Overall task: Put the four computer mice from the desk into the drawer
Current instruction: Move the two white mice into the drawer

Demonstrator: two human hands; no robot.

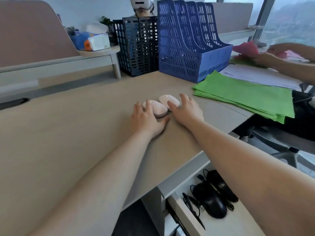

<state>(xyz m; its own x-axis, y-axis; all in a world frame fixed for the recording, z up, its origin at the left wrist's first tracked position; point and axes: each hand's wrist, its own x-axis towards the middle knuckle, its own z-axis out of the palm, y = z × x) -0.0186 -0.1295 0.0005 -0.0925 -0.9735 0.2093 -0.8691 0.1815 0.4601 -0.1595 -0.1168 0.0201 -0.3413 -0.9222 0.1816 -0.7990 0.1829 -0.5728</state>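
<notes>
Now two pink mice sit side by side near the middle of the desk [85, 133]: the left mouse [157, 108] and the right mouse [167, 100], touching or nearly so; two black mice [213, 201] with coiled cords already lie in the open drawer [180, 212] at about five o'clock from the pink pair, below the desk edge.

The left hand [146, 119] lies spread over the near end of the left mouse, fingers wide, thumb curling under its tail; the right hand [186, 109] is splayed over the right mouse from three o'clock, fingers on its shell; neither has closed or lifted, so both are open and just making contact.

Judging by shape, these are light, rigid plastic shells with smooth, rather slick tops; no cord shows, so nothing should drag. Best hold is probably across the waist, thumb on one flank and fingers on the other, not pinching the domed back where it could squirt out; one in each hand looks feasible.

Farther out: green paper [247, 97] at two o'clock, a blue file rack [187, 45] at twelve, a black mesh bin [138, 46] at eleven; another person's hands work at the far right.
</notes>
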